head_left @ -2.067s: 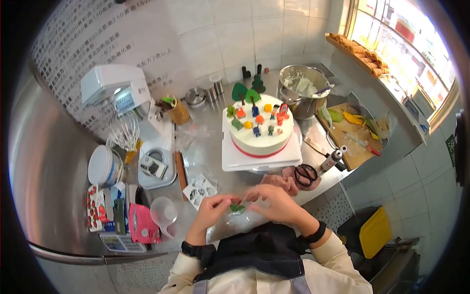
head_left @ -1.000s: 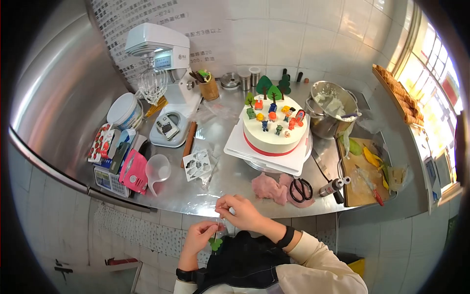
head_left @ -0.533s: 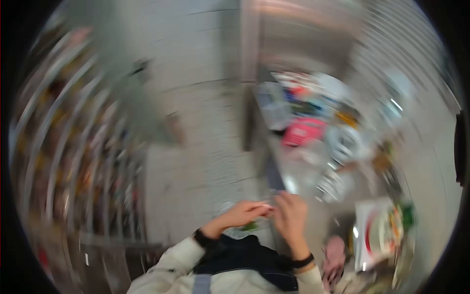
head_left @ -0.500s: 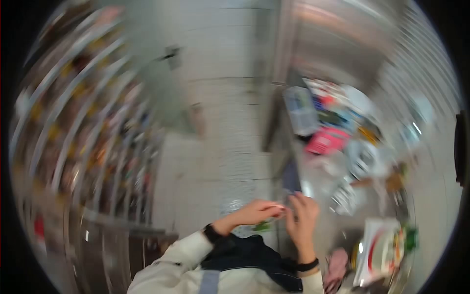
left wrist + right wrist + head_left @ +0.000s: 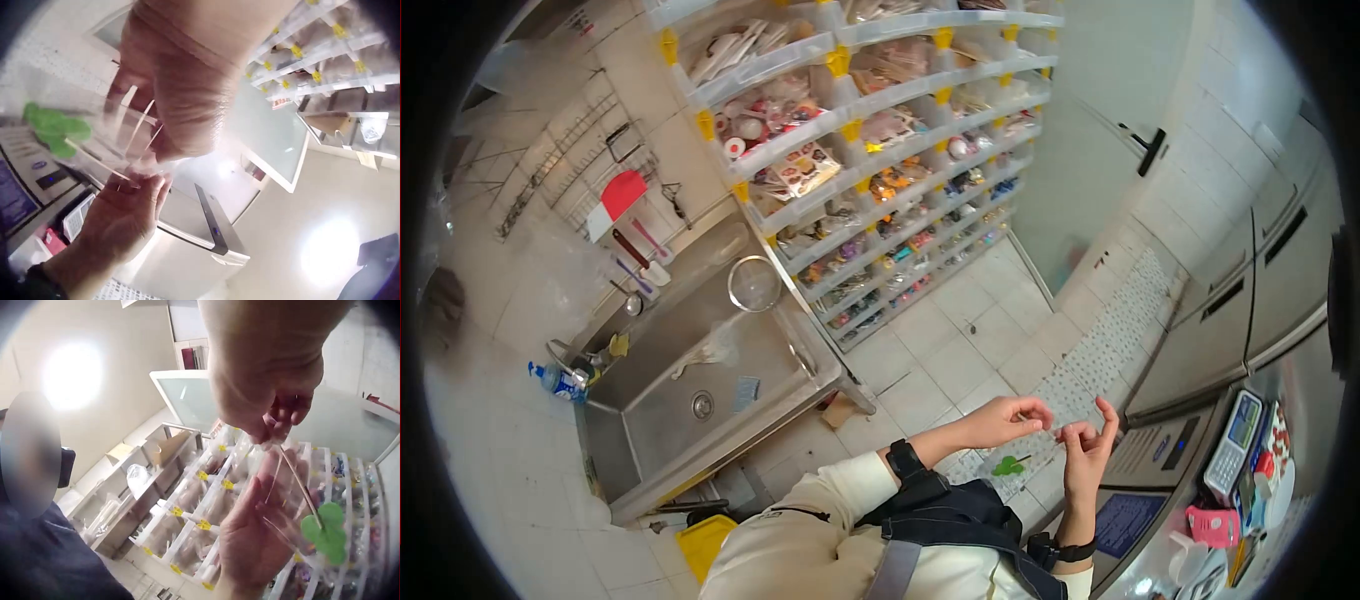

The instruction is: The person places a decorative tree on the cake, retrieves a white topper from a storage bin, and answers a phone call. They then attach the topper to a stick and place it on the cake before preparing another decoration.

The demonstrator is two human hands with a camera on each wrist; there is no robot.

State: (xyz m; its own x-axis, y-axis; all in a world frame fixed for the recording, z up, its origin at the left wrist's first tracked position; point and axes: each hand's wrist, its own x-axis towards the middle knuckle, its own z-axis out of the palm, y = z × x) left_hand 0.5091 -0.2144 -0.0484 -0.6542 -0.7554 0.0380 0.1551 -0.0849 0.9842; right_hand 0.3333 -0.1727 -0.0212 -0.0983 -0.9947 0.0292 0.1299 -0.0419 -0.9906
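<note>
Out in front of the apron, both hands hold a small clear plastic bag (image 5: 99, 142). Inside it is a green, lobed, tree-shaped cake topper (image 5: 1007, 466) on a thin stick. The left hand (image 5: 1000, 423) has its fingers bent at the bag, and pale sticks show by them in the left wrist view. Close beside it, the right hand (image 5: 1088, 452) pinches the bag's upper end near the stick's tip, its index finger raised in the head view. The right wrist view shows the topper (image 5: 325, 534) hanging below the hands, with the left hand's thumb beside the bag.
Ahead stand stacked clear drawers (image 5: 890, 140) filled with small packed items. At left is a steel sink (image 5: 650, 430) with a round strainer (image 5: 755, 284). A glass door (image 5: 1090, 130) is at the back. A counter at right bears a scale (image 5: 1232, 447) and pink packet (image 5: 1212, 526).
The person has turned left from the cake counter to the drawers and sink. The hands have come up from the counter with the bag and topper between them.
</note>
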